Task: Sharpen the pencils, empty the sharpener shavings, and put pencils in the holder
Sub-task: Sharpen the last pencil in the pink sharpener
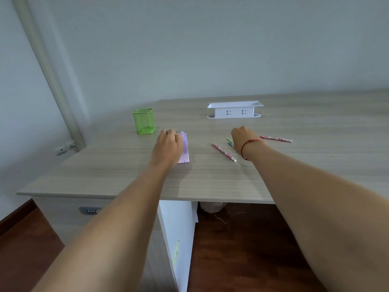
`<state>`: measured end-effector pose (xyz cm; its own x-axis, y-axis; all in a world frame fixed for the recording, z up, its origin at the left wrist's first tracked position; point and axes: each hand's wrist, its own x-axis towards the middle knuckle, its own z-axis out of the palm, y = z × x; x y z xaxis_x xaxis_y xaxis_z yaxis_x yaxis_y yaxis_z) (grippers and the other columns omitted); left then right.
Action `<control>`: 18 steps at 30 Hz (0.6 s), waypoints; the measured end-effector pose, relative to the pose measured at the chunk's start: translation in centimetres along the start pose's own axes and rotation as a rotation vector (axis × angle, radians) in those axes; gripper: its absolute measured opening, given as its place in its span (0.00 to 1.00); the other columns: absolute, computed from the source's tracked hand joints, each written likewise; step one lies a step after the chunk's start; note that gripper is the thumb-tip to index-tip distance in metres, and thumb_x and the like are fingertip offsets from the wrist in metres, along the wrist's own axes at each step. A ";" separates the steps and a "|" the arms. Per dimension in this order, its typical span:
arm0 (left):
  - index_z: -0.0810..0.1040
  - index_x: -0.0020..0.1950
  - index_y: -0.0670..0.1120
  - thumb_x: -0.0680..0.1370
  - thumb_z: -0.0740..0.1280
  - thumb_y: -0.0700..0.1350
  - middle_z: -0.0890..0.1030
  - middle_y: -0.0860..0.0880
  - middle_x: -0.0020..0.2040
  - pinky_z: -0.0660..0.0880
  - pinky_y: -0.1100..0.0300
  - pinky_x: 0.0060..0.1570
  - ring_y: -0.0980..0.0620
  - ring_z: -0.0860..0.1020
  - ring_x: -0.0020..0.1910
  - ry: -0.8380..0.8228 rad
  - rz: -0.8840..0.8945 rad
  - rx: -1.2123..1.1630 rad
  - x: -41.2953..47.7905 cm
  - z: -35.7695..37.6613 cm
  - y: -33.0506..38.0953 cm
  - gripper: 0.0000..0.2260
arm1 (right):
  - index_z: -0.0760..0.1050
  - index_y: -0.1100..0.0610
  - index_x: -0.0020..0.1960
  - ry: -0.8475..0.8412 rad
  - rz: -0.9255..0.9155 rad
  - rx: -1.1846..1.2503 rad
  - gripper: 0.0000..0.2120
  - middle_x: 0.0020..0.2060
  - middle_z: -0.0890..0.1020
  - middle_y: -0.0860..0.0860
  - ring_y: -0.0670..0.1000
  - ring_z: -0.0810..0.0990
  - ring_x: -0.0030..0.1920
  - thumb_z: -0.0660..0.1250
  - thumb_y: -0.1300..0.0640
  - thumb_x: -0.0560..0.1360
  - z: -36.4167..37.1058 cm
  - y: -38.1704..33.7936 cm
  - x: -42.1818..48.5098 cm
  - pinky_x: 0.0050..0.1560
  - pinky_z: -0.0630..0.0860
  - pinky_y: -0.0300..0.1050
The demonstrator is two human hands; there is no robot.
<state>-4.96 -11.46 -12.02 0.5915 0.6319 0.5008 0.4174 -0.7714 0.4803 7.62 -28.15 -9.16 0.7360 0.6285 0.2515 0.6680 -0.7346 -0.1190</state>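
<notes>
On the desk (pixel 117 165) in front of me, seen from my head camera, my left hand (pixel 168 147) lies over the lilac sharpener (pixel 184 148), which sits left of centre. The fingers curl down over its far left side and appear to be gripping it, though my knuckles hide the tips, so I cannot tell how firm the hold is. Farther left and a little beyond it stands the green mesh holder (pixel 144 121), upright and, as far as I can see, with nothing in it.

My right hand (pixel 242 140) is down among the pencils to the right. Its fingers are curled under and away from me; whether they pinch anything I cannot tell. A greenish pencil (pixel 229 141) pokes out just at its left edge, touching or nearly touching the hand. One pink pencil (pixel 224 152) lies loose on the near left of that hand, and another pink pencil (pixel 275 139) lies to its right, past the red thread (pixel 249 144) on my wrist. A white socket box (pixel 234 110) stands at the far side, well apart from all this.

I judge this to be the very start: sharpener being steadied, first pencil being picked up, nothing sharpened yet. Next I need a sure pinch on one pencil, then to bring its point round to the sharpener's hole while my left hand holds the body firm.
</notes>
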 end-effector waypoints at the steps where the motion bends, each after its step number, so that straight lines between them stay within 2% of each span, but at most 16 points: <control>1: 0.73 0.58 0.37 0.82 0.53 0.43 0.74 0.40 0.59 0.67 0.52 0.57 0.43 0.71 0.61 0.012 -0.015 -0.029 0.1 0.2 -0.2 0.13 | 0.73 0.66 0.59 -0.006 0.008 0.007 0.11 0.59 0.77 0.62 0.64 0.77 0.59 0.61 0.69 0.77 0.4 0.1 0.2 0.54 0.75 0.51; 7: 0.73 0.58 0.39 0.82 0.54 0.45 0.74 0.42 0.60 0.68 0.53 0.56 0.43 0.70 0.61 0.030 -0.042 -0.082 0.2 0.8 -0.4 0.13 | 0.73 0.67 0.61 -0.057 0.029 0.005 0.14 0.61 0.76 0.63 0.64 0.77 0.61 0.57 0.70 0.77 1.7 -0.5 0.9 0.56 0.75 0.51; 12: 0.74 0.58 0.39 0.82 0.54 0.45 0.74 0.41 0.60 0.68 0.52 0.57 0.43 0.71 0.62 0.045 -0.046 -0.079 0.1 0.6 -0.4 0.14 | 0.73 0.67 0.62 -0.093 0.040 -0.011 0.15 0.61 0.76 0.63 0.64 0.77 0.61 0.58 0.70 0.77 1.8 -0.7 0.8 0.55 0.75 0.51; 18: 0.73 0.59 0.35 0.82 0.54 0.43 0.74 0.37 0.59 0.66 0.49 0.61 0.41 0.70 0.63 0.059 -0.042 -0.094 -0.4 0.4 0.7 0.15 | 0.74 0.65 0.60 -0.018 0.032 -0.025 0.13 0.59 0.77 0.62 0.63 0.78 0.59 0.59 0.67 0.77 0.9 0.0 0.5 0.53 0.75 0.51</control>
<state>-4.61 -12.26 -12.18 0.5321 0.6691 0.5188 0.3730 -0.7353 0.5659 8.04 -27.59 -9.86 0.7590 0.6089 0.2306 0.6413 -0.7604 -0.1027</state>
